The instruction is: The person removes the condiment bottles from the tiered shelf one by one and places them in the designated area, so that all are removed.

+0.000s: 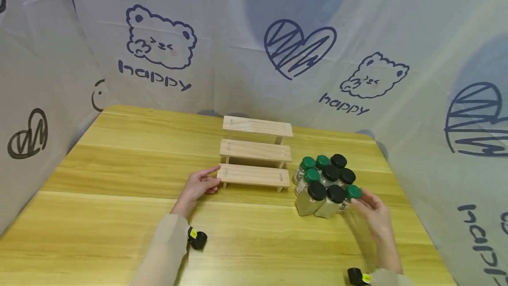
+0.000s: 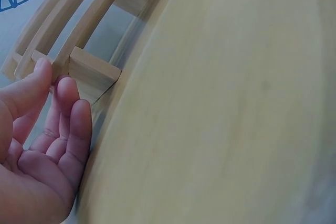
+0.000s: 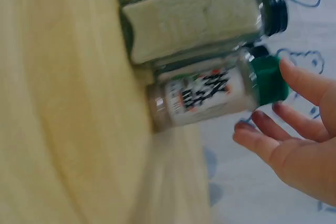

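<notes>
A small three-step wooden shelf rack (image 1: pixel 254 175) stands on the table. At its left end, my left hand (image 1: pixel 197 187) pinches the lowest step between thumb and fingers; the left wrist view shows the fingertips at the step's corner (image 2: pixel 60 69). To the right of the rack, my right hand (image 1: pixel 375 215) has thumb and index finger at the green cap (image 3: pixel 270 80) of a small spice jar (image 3: pixel 205 98) with a printed label. This jar stands upright at the right front of a tight group of jars with green and black caps, beside a black-capped square jar (image 1: pixel 328 202).
Several more jars, among them a black-capped one (image 1: pixel 330 173) and a green-capped one (image 1: pixel 307 164), crowd together right of the rack. The wooden table (image 1: pixel 254 242) reaches back to a white cloth (image 1: pixel 230 56) with drawn bears and hearts.
</notes>
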{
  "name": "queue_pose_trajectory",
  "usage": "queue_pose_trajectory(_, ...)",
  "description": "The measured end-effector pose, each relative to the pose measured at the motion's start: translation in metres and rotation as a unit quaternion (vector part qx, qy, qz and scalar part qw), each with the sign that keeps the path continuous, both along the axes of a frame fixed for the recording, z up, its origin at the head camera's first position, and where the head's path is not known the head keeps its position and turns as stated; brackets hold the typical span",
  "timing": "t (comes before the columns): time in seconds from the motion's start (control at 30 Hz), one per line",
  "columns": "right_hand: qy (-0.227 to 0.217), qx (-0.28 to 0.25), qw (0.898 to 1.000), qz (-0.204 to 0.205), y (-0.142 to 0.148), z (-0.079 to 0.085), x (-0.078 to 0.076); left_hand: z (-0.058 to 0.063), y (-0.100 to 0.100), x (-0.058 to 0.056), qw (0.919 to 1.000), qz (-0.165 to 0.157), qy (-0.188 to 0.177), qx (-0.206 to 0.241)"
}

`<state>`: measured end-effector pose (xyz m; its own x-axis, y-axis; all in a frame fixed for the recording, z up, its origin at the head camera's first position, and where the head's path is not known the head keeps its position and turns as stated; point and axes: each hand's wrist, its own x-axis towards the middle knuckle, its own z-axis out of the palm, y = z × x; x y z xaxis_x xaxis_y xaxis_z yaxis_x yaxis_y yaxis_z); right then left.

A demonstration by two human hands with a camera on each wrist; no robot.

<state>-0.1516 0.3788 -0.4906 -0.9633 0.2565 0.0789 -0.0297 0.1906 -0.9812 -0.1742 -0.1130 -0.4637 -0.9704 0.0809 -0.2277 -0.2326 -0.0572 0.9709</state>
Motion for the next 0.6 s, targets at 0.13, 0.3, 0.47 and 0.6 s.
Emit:
queue_pose_trajectory(0.13, 0.049, 0.081, 0.995, -0.043, -0.005, 0.007, -0.004, 0.002, -0.001, -0.001, 0.9997, 0.006, 0.002, -0.022)
queue_pose_trajectory(0.3, 0.125, 0.174, 0.974, -0.072, -0.067, 0.076, 0.016, 0.015, -0.003, 0.003, 0.9835, 0.027, 0.056, -0.170)
queue_pose_trajectory(0.47, 0.252, 0.268, 0.929, -0.046, -0.124, 0.117, 0.035, 0.042, 0.005, 0.019, 0.9033, 0.036, 0.179, -0.388)
queue_pose_trajectory(0.6, 0.299, 0.338, 0.892, 0.025, -0.155, 0.121, 0.041, 0.058, 0.018, 0.035, 0.8120, 0.027, 0.280, -0.511)
